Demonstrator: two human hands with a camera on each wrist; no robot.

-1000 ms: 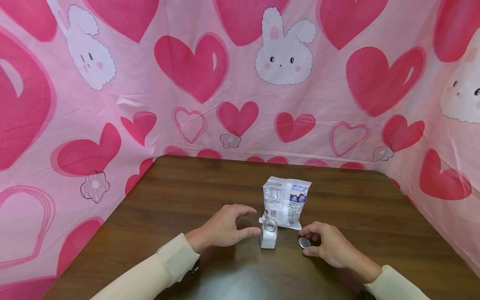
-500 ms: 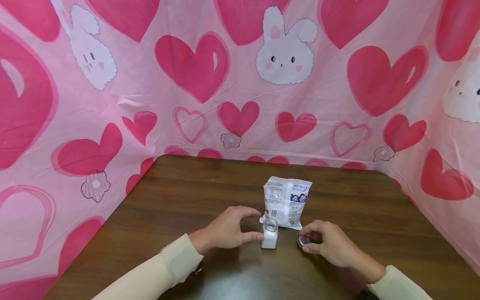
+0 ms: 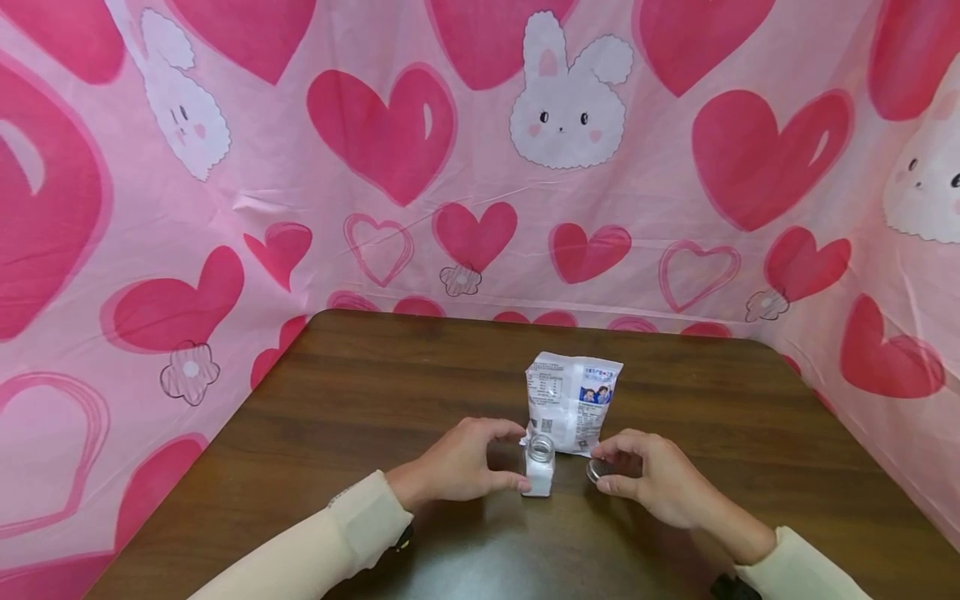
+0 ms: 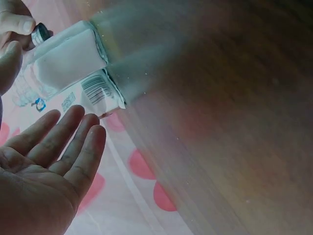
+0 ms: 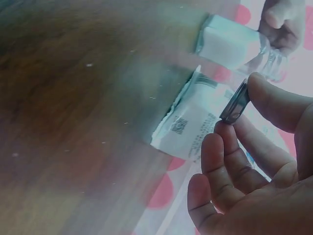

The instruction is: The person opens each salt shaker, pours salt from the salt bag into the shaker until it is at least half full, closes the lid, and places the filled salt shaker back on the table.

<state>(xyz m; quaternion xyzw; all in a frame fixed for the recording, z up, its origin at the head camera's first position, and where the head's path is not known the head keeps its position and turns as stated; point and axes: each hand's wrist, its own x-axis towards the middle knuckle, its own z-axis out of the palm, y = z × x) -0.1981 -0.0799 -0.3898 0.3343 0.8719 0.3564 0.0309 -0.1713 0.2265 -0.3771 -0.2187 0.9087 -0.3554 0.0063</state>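
Observation:
A small square glass jar (image 3: 539,478), mostly filled with something white, stands upright and uncapped on the table. My left hand (image 3: 467,463) is at its left side, thumb tip right at the glass. In the left wrist view the other fingers (image 4: 73,147) are straight and apart from the jar (image 4: 71,61). To the right of the jar, my right hand (image 3: 660,477) pinches a round metal lid (image 3: 595,471) between thumb and fingertips. The right wrist view shows the lid (image 5: 235,104) edge-on, tilted.
Close behind the jar sits a white printed bag (image 3: 562,392) with a barcode and a small blue picture. Dark wooden table (image 3: 390,375) lies beneath. A pink cloth (image 3: 480,167) with hearts and rabbits encloses the back and sides.
My left hand has moved right, its thumb coming up to the jar. My right hand has tilted the lid and shifted it slightly left and up.

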